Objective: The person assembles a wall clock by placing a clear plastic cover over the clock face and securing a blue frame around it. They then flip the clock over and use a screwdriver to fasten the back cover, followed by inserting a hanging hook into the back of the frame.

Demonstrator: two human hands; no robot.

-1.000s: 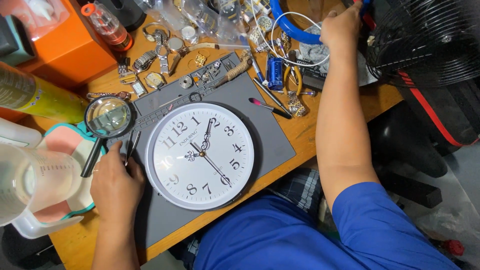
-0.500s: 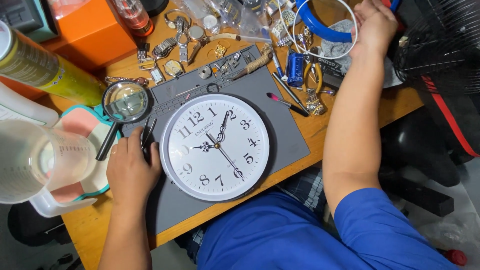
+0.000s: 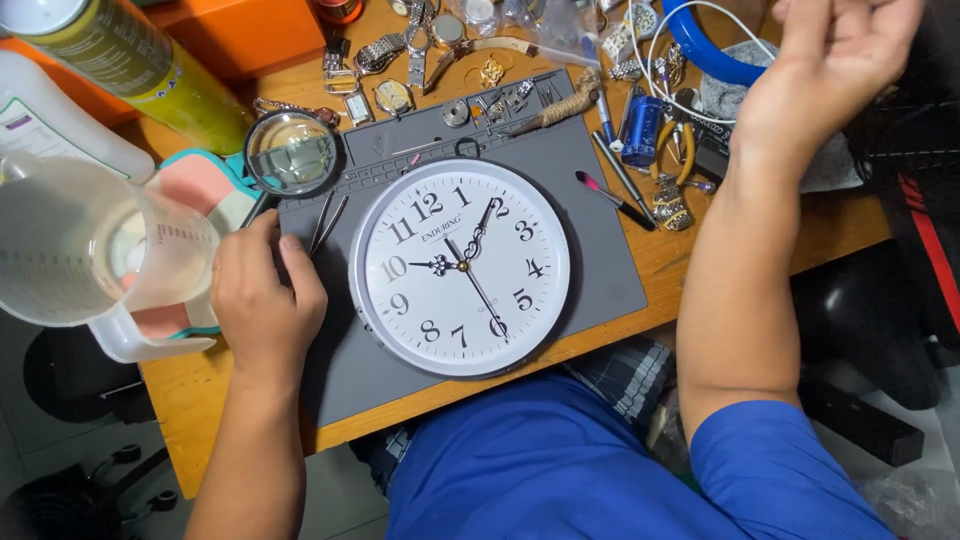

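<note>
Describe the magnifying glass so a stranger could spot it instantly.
Start at the round white wall clock on the grey mat. Look to the mat's upper-left corner, just above the left hand: the magnifying glass lies there, the only black-rimmed round lens.

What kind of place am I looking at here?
Most likely a watch and clock repair bench: a white wall clock lies on a grey work mat, with a magnifying glass, tweezers and loose wristwatches around it.

Wooden table (image 3: 700, 262) bears grey mat (image 3: 600, 260), watch parts (image 3: 400, 70).
</note>
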